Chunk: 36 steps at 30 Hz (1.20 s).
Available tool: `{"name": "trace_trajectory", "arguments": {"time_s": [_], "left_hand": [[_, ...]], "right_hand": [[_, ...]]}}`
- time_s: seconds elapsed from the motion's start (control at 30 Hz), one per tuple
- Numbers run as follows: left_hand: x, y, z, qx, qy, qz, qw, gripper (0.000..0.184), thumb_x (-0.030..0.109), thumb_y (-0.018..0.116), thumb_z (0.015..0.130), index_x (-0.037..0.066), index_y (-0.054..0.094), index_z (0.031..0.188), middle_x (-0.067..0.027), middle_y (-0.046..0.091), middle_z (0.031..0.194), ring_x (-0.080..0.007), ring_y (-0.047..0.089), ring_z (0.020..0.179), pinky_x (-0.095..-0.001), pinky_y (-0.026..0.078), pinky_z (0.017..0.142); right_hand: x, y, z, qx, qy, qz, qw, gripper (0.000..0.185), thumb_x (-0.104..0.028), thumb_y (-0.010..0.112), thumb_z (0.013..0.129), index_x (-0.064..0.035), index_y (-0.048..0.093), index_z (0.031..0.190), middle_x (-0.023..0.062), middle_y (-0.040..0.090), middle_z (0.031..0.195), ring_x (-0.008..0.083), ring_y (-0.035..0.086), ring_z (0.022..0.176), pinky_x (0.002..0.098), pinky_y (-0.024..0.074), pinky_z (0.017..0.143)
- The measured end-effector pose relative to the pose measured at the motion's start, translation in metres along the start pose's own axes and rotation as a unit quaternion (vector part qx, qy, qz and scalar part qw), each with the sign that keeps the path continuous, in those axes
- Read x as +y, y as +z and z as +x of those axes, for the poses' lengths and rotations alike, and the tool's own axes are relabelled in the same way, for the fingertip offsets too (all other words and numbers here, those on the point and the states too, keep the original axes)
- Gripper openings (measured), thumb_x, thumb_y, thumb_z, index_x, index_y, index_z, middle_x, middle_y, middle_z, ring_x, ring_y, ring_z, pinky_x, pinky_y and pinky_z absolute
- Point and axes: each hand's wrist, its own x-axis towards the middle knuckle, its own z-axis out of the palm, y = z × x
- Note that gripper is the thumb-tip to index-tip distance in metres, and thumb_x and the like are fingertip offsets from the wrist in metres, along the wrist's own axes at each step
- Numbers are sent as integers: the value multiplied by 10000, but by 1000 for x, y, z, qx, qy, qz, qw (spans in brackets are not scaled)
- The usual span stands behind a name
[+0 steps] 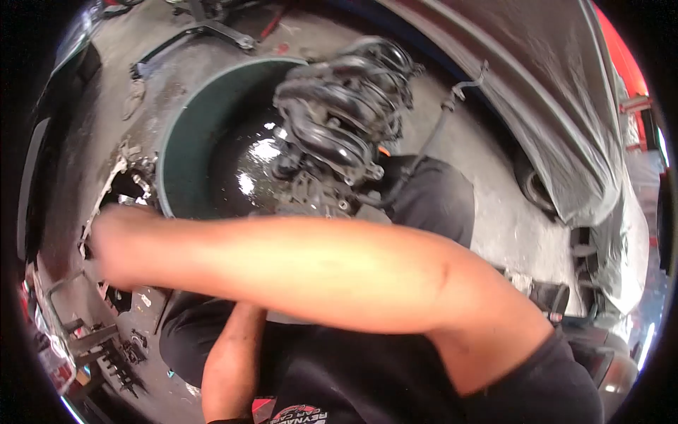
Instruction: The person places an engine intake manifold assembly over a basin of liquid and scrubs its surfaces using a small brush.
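Note:
My right arm stretches across the view to the left, and my right hand (120, 244) is smeared by motion beside the tub, over dark debris on the floor. Whether it holds anything cannot be made out. Of my left arm only the forearm shows, low in the view; the hand is hidden behind my right forearm. A round green tub (185, 152) holds dark, shiny liquid. At its right side a black engine part with curved pipes (335, 106) is tilted over the rim. Below that part lies a grey metal piece (318, 194), partly covered by my right arm.
A wheeled metal stand (201, 32) is at the top left. A grey cover (537, 85) drapes over something large on the right. Small black parts (120, 364) lie at the lower left. A hose (438, 127) runs right of the engine part.

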Motion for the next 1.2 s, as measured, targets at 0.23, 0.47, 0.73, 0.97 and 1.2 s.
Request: {"name": "trace_trajectory", "arguments": {"time_s": [0.23, 0.47, 0.73, 0.97, 1.2], "left_hand": [[15, -16, 47, -89, -393, -421, 813, 547, 308, 720, 744, -36, 641, 1162, -273, 488, 1253, -426, 475, 1200, -435, 381, 1052], [17, -20, 49, -85, -413, -398, 815, 532, 318, 699, 751, -66, 637, 1115, -273, 522, 1197, -417, 495, 1167, -449, 404, 1024], [10, -13, 48, -60, -424, -397, 812, 504, 312, 676, 775, -90, 609, 1070, -310, 559, 1166, -434, 547, 1118, -464, 440, 981], [2, -19, 53, -102, -445, -396, 797, 474, 322, 674, 784, -99, 631, 999, -309, 591, 1102, -424, 592, 1061, -459, 470, 946], [5, -13, 52, -81, -454, -426, 778, 512, 345, 732, 746, -128, 640, 922, -308, 655, 980, -403, 640, 995, -441, 499, 886]], "right_hand": [[147, -57, -136, 319, 58, -380, 866, 726, -330, 791, 712, 56, 523, 1267, 238, 572, 1207, 377, 519, 1177, 432, 437, 1009], [176, -91, -147, 198, 244, -434, 844, 855, -362, 825, 666, 30, 472, 1339, 230, 469, 1344, 395, 438, 1242, 460, 419, 1022], [183, -86, -160, 262, 247, -433, 826, 895, -406, 845, 677, 11, 442, 1359, 240, 474, 1261, 411, 494, 1181, 487, 435, 997], [188, -81, -162, 244, 242, -381, 858, 853, -90, 786, 666, 0, 377, 1408, 309, 342, 1364, 486, 488, 1204, 461, 458, 1011], [207, -86, -163, 285, 154, -342, 882, 778, -55, 789, 615, 22, 459, 1315, 250, 386, 1339, 430, 471, 1220, 443, 421, 1044]]}}
